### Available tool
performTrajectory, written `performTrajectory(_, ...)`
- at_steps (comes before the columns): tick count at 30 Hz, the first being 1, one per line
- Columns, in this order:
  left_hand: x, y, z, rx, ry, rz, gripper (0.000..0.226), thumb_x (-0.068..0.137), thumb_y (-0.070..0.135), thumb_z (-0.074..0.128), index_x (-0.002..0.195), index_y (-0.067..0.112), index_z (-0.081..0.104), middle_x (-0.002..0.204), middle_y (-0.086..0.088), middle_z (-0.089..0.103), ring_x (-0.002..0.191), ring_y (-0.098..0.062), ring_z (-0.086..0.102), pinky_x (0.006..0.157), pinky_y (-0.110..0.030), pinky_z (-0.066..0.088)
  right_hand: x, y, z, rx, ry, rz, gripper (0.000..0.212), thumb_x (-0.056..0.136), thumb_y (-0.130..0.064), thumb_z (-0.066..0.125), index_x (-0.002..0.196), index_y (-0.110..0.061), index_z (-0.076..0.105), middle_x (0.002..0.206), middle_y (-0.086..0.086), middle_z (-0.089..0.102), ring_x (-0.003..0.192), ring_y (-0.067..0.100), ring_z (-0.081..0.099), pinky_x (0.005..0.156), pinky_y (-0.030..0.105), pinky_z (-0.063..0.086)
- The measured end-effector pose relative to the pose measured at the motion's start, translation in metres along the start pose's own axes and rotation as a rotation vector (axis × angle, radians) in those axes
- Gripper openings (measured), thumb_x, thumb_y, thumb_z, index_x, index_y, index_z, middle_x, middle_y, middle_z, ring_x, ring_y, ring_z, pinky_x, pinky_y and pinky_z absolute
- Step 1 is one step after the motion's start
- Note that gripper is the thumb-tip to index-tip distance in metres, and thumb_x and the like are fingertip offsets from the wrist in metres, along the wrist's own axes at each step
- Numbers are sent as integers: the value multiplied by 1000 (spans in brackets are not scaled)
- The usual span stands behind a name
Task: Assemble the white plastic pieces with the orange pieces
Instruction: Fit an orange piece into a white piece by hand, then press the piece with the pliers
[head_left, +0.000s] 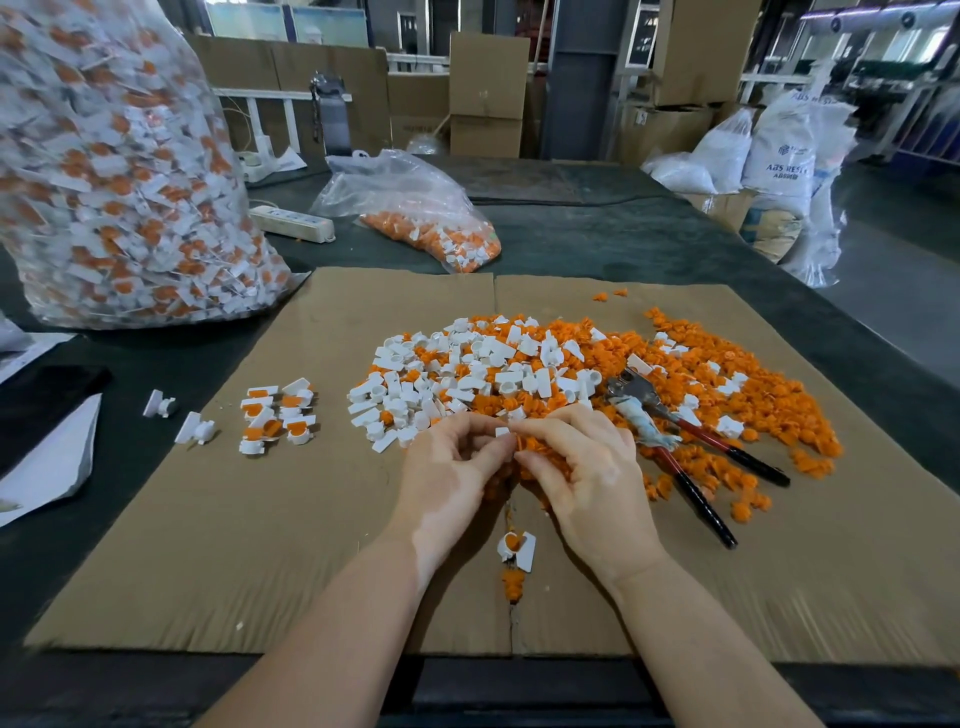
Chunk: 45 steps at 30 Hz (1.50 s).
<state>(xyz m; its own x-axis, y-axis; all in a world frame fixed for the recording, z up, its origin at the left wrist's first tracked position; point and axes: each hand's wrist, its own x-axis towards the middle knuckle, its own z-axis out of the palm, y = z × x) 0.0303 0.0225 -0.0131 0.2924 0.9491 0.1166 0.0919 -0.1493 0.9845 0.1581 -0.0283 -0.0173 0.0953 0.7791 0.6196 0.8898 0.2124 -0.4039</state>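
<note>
head view: one wide shot looking down on a cardboard sheet (260, 519) laid on a dark table (597, 234)
left hand (447, 467): fingers curled in, pinching a small white piece (502, 431) at the fingertips; the grip is narrow
right hand (582, 462): fingers curled toward the left hand, pinching what looks like an orange piece (517, 442) against the white one; mostly hidden, so how far it is seated I cannot tell
loose pile (519, 374): white pieces heaped over orange pieces just beyond the hands, the orange spreading right
done group (278, 415): assembled white-and-orange units lie in a cluster to the left on the cardboard; two white units sit further left, one off the sheet
stray unit (517, 551): one assembled piece lies between the wrists, near the cardboard seam, with an orange piece just below it
pliers (675, 431): red-and-black handled, resting on the orange heap just beside the right hand
bags: a big bag (119, 171) of finished units at left; a smaller bag (415, 218) of parts behind the pile
step, as I judge: pressing orange into white
risk: a skewed press could jam or pop the orange piece out into the heap; the right wrist could nudge the pliers and scatter parts; the stray unit could get swept off by a forearm
</note>
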Motion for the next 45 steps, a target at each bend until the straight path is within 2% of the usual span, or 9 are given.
performTrajectory(8, 7, 3, 3, -76, 32, -72, 2, 86, 13, 65, 85, 13, 65, 63, -1, 63, 50, 1, 55, 45, -12, 43, 1, 9, -17, -178, 108, 246, 32, 91, -30, 57, 117, -14, 64, 114, 3, 63, 112, 19, 53, 96, 37, 27)
performTrajectory(14, 20, 4, 11, -104, 60, -79, 6, 86, 16, 66, 82, 20, 64, 51, 13, 61, 47, 4, 53, 45, -10, 42, 6, 43, -50, -546, -329, 802, 56, 91, -45, 43, 139, -17, 34, 144, 9, 36, 133, 29, 30, 110, 55, 10)
performTrajectory(18, 24, 1, 15, -103, 88, -57, 3, 87, 15, 65, 85, 18, 65, 53, 14, 63, 50, 4, 55, 46, -10, 43, 8, 47, -49, -631, -391, 769, 55, 89, -51, 45, 133, -18, 40, 142, 11, 37, 132, 30, 30, 110, 57, 11)
performTrajectory(23, 25, 0, 12, -142, 98, -100, 3, 87, 15, 65, 86, 17, 65, 53, 12, 63, 51, 3, 56, 47, -11, 44, 10, 42, -52, -637, -303, 628, 49, 91, -47, 43, 124, -11, 43, 125, 12, 49, 114, 30, 45, 94, 39, 37)
performTrajectory(26, 28, 4, 10, -209, 96, -180, 9, 87, 17, 65, 94, 11, 66, 57, 9, 65, 50, 3, 57, 45, -11, 42, 14, 25, -55, -432, -215, 506, 33, 92, -43, 43, 104, -13, 46, 102, 4, 54, 91, 23, 53, 72, 32, 42)
performTrajectory(29, 32, 11, 11, -298, 68, -238, 9, 89, 17, 63, 94, 10, 66, 56, 7, 66, 49, 2, 59, 42, -10, 40, 21, 8, -58, -141, -357, 481, 23, 94, -40, 44, 92, -18, 49, 82, -4, 52, 71, 12, 50, 56, 26, 37)
performTrajectory(36, 38, 19, 13, -345, 112, -289, 8, 88, 13, 64, 93, 7, 65, 64, -1, 68, 53, -6, 63, 68, -33, 54, 27, -5, -59, 247, -584, 578, 33, 95, -32, 46, 77, -7, 57, 73, 12, 57, 62, 24, 51, 61, 35, 38)
performTrajectory(41, 39, 20, 13, -304, 120, -305, 5, 88, 10, 63, 93, 7, 64, 67, -2, 66, 48, -1, 59, 48, -16, 45, 30, -7, -60, 291, -624, 605, 31, 94, -30, 45, 81, -6, 60, 72, 9, 57, 71, 29, 60, 73, 44, 48)
performTrajectory(45, 39, 21, 12, -296, 128, -318, 3, 89, 9, 62, 87, 8, 64, 73, -7, 66, 61, -10, 58, 60, -24, 46, 31, -6, -60, 305, -637, 609, 29, 95, -31, 45, 83, -10, 61, 73, 2, 59, 72, 21, 63, 68, 35, 47)
